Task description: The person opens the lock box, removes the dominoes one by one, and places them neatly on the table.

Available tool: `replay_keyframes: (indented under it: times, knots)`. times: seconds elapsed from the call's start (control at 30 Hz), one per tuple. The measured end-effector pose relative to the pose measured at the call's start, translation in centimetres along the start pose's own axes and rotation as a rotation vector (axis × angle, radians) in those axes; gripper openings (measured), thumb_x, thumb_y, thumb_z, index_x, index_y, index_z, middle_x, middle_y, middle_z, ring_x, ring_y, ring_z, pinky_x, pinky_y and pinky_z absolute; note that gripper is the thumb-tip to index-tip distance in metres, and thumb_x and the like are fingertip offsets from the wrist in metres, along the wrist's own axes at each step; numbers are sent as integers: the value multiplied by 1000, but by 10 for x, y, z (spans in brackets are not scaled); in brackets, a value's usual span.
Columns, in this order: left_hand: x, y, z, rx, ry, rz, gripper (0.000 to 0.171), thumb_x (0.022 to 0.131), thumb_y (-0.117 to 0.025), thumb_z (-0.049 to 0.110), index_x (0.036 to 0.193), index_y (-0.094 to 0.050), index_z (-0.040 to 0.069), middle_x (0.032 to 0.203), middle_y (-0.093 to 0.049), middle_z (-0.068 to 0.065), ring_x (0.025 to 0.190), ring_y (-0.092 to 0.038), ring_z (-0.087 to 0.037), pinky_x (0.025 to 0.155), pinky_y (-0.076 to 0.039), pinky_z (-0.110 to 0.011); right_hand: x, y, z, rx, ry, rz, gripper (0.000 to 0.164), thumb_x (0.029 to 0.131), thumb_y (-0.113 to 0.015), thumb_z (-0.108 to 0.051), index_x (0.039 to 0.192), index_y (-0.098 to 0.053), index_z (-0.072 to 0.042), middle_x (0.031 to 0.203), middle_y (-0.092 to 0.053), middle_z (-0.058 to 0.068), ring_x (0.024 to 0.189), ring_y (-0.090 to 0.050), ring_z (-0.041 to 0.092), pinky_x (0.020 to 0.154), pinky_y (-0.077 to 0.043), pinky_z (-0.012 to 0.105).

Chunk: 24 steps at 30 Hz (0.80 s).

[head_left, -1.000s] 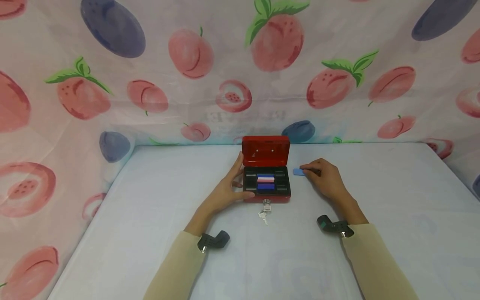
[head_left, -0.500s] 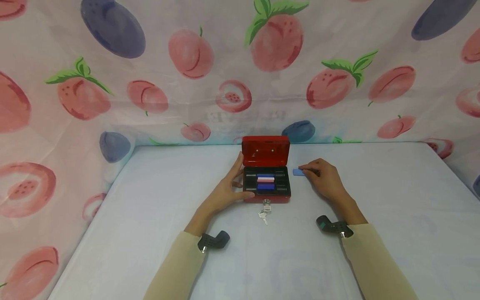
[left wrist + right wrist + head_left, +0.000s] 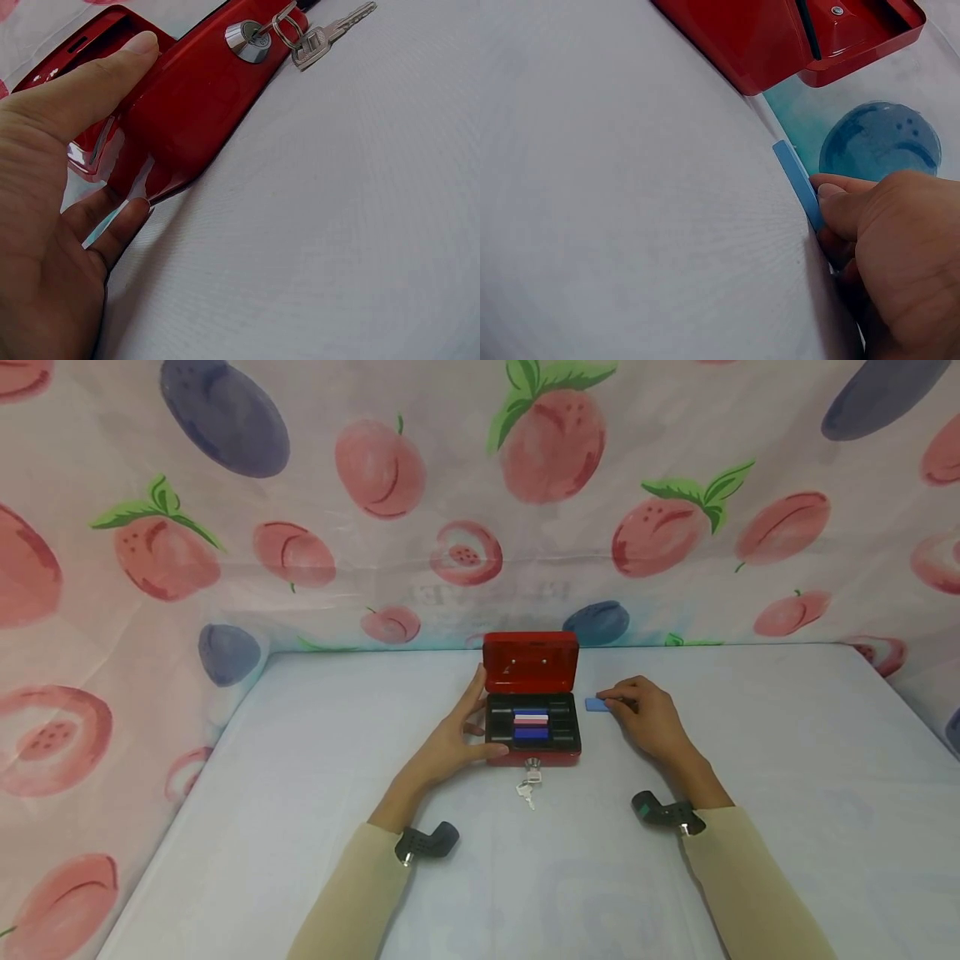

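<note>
The light-blue strip [image 3: 799,184] looks thin, flat and straight-edged

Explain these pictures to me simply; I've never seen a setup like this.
There is no robot here, just a person's two bare hands. The wide picture comes from a camera on the head, looking forward and down. The close-ups come from the small black wrist cameras, one on each arm.

On the white tabletop stands an open red cash box. A key sits in its front lock, with another key on the ring. Inside, a black tray holds blue, white and pink bars.

The left hand rests against the box's left side, thumb on the front rim. The right hand pinches a light-blue bar beside the box.
</note>
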<state>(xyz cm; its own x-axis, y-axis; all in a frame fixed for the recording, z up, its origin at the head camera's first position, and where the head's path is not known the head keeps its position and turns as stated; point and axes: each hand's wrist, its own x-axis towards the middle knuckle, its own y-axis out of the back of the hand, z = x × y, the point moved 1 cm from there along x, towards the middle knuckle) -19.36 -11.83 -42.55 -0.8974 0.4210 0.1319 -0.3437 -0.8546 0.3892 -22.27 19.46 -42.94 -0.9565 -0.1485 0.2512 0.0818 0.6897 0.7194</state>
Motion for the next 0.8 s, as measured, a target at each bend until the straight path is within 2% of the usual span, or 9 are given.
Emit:
replay_keyframes:
  times: [0.57,0.7,0.8]
  knots:
    - [0,0,0,-12,3,-5,109,78,-80,22,150,-2,47,156,-21,9,133,-36,-17,94,-45,-38,1,0,-1,0,-13,6,20,95,-58,-7,109,-72,-4,106,-55,14,96,-56,31,85,-48,49]
    - [0,0,4,-16,3,-8,110,79,-79,17,152,-2,42,157,-18,7,134,-35,-19,95,-44,-41,0,2,-1,1,-3,26,22,95,-57,-9,111,-70,-5,107,-55,14,93,-56,30,82,-49,48]
    - [-3,0,12,-19,8,-12,109,79,-78,13,154,-2,34,158,-17,2,134,-34,-23,97,-43,-44,0,5,-2,2,2,48,23,96,-54,-9,113,-69,-5,107,-56,14,89,-58,29,80,-50,47]
